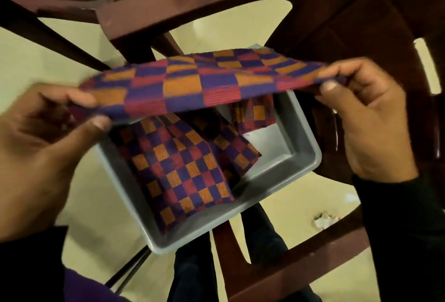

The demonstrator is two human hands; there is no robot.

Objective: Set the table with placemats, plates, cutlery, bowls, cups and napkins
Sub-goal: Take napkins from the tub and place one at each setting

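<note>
Both hands are right up at the lens, and between them one checked cloth (192, 82) is stretched out flat, purple, red and orange squares across it. Left hand (45, 137) pinches the cloth's left edge, thumb underneath and fingers curled on top; right hand (368, 118) pinches the right edge the same way, thumb tip under the hem and fingers folded over it. Two hands, one cloth, pulled taut and held level, with dark sleeves showing at both wrists.

Directly under that cloth sits one grey tub (298, 137), rectangular, its rim tilted across the view. Count inside the tub: at least two more checked cloths in the same colours. One large cloth (183, 169) lies spread over the tub's left and middle floor, and one smaller cloth (255, 113) is tucked at the far side, half hidden by the cloth held above. Folds in the large one overlap, so whether there is a third in there I cannot tell. Bare grey floor shows in the tub's right corner.

Around the tub run dark brown wooden furniture frames (192, 10), above it and to its right. Pale floor (91, 231) lies below everything, and one crumpled white scrap (323, 221) sits on it, right of the tub.
</note>
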